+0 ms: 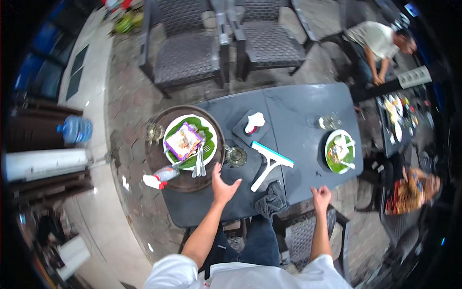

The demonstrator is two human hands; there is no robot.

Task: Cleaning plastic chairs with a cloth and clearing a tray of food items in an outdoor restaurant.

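My left hand (224,186) is spread beside the brown round tray (155,159), holding nothing. On the tray are a white plate lined with green leaf (213,144), with a crumpled purple-and-white wrapper (183,141), forks and spoons (199,159), a spray bottle (168,174) and a glass (154,132). A glass mug (236,156) stands right by the tray's edge. My right hand (320,197) hovers near the table's front edge, fingers curled, with nothing seen in it. Between my hands lie a white squeegee with a blue edge (267,165) and a dark grey cloth (273,200).
On the dark table (306,108) stand a used leaf-lined plate (340,151), a glass (326,122) and a holder with white tissue (255,123). Woven chairs (189,54) line the far side; another (310,234) is near me. People sit at another table (397,126) to the right.
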